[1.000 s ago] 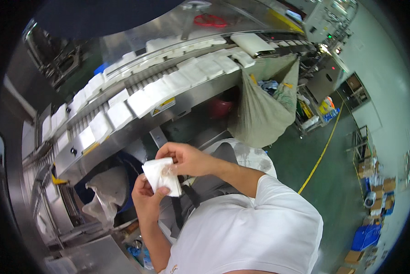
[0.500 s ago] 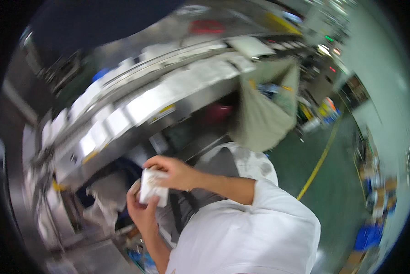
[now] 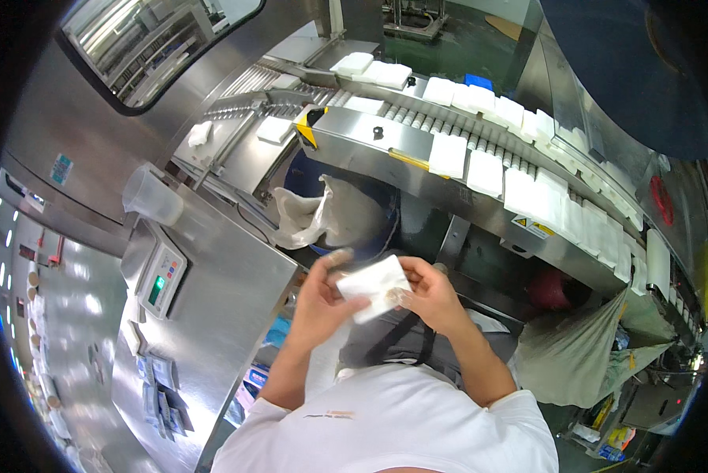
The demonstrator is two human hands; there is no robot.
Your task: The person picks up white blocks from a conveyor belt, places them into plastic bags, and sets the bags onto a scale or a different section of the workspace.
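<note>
White and soft-looking, the folded pad (image 3: pixel 374 282) is between my two hands, in front of my body and above my lap. My left hand (image 3: pixel 320 303) pinches its left side, with the thumb laid over the upper face; my right hand (image 3: pixel 433 298) pinches the opposite side between thumb and fingers. I think this hold from two sides is for the thin material not to sag and for its face to lie toward my eyes. Near my right thumb is a brownish patch, whether stain or wrinkled film I cannot tell. Just beyond my hands, a pale plastic bag (image 3: pixel 354 217) sits in the blue bin (image 3: pixel 391 236), its loose mouth standing up, so a low movement could catch it. Farther, the metal conveyor (image 3: pixel 370 140) runs slantwise, and white packs (image 3: pixel 486 173) lie along its near edge, probably for easy reach. On my left, the steel tabletop (image 3: pixel 228 303) brings its corner near my forearm, with the scale (image 3: pixel 165 276) set back from it. Between this corner and the conveyor, the gap above the bin gives some room.
</note>
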